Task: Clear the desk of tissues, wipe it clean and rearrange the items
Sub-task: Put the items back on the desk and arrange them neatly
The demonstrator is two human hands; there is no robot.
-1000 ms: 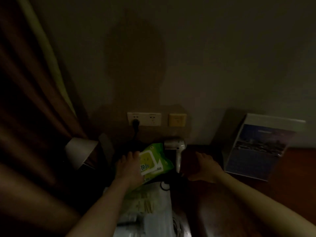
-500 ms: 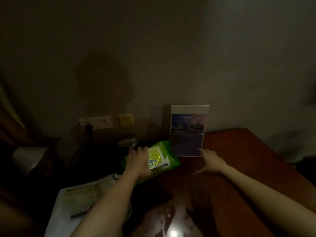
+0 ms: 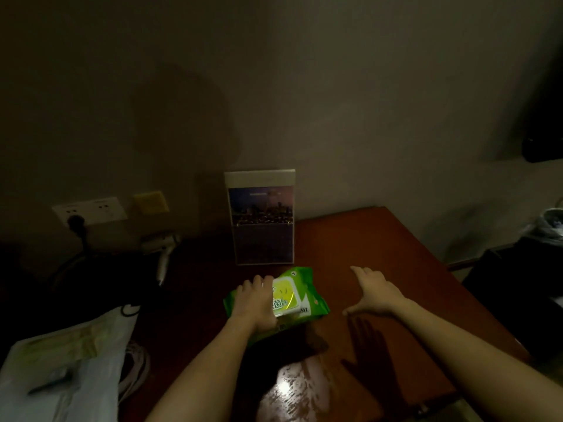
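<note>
Left hand (image 3: 256, 303) grips wipes pack (image 3: 300, 295) over desk (image 3: 380, 239) centre.

The left hand (image 3: 256, 303) lies knuckles up, fingers curled over the edge of a green wet-wipe pack (image 3: 292, 295), apparently gripping it. The right hand (image 3: 376, 295) is palm down, fingers straight and spread, thumb out.

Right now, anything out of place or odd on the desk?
Yes. A streaky, speckled patch shines on the desk near its front edge; it looks wet or smeared. At left a hair dryer lies among loose cords, behind a crumpled plastic bag. The left grip holds the green wipes pack.
</note>
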